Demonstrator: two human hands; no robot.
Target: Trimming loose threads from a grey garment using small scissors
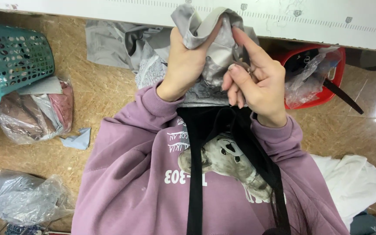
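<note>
Brown marbled floor below a white table edge

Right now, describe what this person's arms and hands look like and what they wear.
Both arms are covered by long sleeves of a mauve-purple sweatshirt with ribbed cuffs at the wrists. The left hand is bare, with no glove or visible jewellery. The right hand is bare too, with a small ring on one finger and neat, pale fingernails. No watch or bracelet shows on either wrist.

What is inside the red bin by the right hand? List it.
The red bin holds crumpled clear plastic bags and a black strap that trails out over its rim onto the floor. The plastic covers whatever lies deeper, so the bottom cannot be seen.
</note>
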